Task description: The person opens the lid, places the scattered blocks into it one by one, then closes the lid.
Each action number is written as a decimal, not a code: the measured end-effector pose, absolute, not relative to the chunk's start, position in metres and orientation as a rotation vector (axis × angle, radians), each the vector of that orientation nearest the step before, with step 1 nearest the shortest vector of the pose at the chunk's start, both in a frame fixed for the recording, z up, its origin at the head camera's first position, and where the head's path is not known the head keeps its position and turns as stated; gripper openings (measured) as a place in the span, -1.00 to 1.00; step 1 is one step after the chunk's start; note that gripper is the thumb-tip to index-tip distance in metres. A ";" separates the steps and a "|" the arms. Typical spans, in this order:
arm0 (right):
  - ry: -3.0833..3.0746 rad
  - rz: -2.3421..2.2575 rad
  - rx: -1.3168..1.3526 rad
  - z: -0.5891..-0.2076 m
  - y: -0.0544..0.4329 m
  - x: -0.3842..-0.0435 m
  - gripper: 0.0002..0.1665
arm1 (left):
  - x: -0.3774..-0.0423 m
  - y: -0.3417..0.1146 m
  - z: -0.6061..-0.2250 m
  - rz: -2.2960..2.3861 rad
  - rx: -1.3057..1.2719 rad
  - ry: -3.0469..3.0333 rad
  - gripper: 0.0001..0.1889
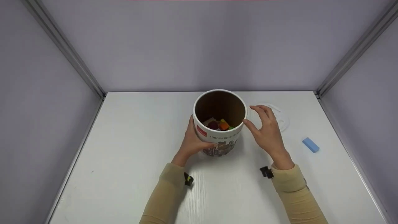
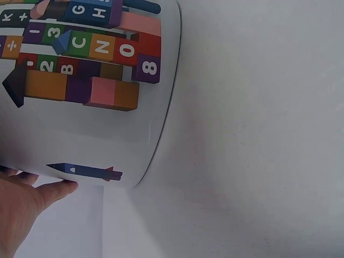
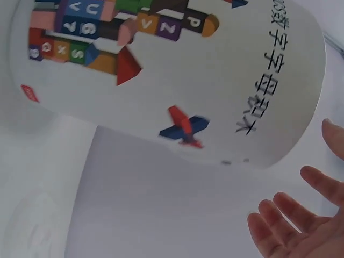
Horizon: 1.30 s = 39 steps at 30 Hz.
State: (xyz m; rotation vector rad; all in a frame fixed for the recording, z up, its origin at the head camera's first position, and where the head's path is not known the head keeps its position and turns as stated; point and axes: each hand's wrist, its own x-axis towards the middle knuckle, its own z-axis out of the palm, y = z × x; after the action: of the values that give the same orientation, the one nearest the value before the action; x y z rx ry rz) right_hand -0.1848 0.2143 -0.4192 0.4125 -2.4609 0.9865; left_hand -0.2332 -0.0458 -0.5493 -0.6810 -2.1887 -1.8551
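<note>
A white cylindrical tub (image 1: pixel 228 137) printed with letter blocks stands uncovered on the table, with several coloured blocks (image 1: pixel 223 125) low inside it. My left hand (image 1: pixel 193 141) grips the tub's left side, thumb across its front and fingers round the far side. At the tub's right rim, my right hand (image 1: pixel 268 133) has its fingers spread, thumb tip right at the rim. In the right wrist view, the fingers of my right hand (image 3: pixel 301 226) lie apart from the printed wall of the tub (image 3: pixel 215 91).
Partly behind my right hand lies a round, whitish translucent lid (image 1: pixel 283 119). A blue rectangular block (image 1: pixel 311 145) rests farther right on the white table (image 1: pixel 130 140). Pale panels (image 1: pixel 149 46) enclose the table at the back and sides.
</note>
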 end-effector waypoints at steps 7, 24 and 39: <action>-2.564 1.032 0.218 -0.449 0.253 -0.177 -0.38 | -0.218 -0.047 -0.522 -1.901 -0.711 -2.133 0.39; -2.956 0.830 -0.133 -0.501 0.340 -0.164 -0.18 | -0.217 -0.049 -0.520 -1.898 -0.681 -2.170 0.41; -3.284 0.761 -0.408 -0.507 0.416 -0.178 -0.02 | -0.223 -0.046 -0.529 -1.892 -0.662 -2.173 0.40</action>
State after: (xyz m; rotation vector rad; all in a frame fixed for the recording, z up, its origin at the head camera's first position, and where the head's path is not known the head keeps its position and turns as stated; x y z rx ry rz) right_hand -0.1779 0.4163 -0.5069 -0.4078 -3.2840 0.7607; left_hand -0.2229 -0.0464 -0.5294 -0.6623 -2.1735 -1.8918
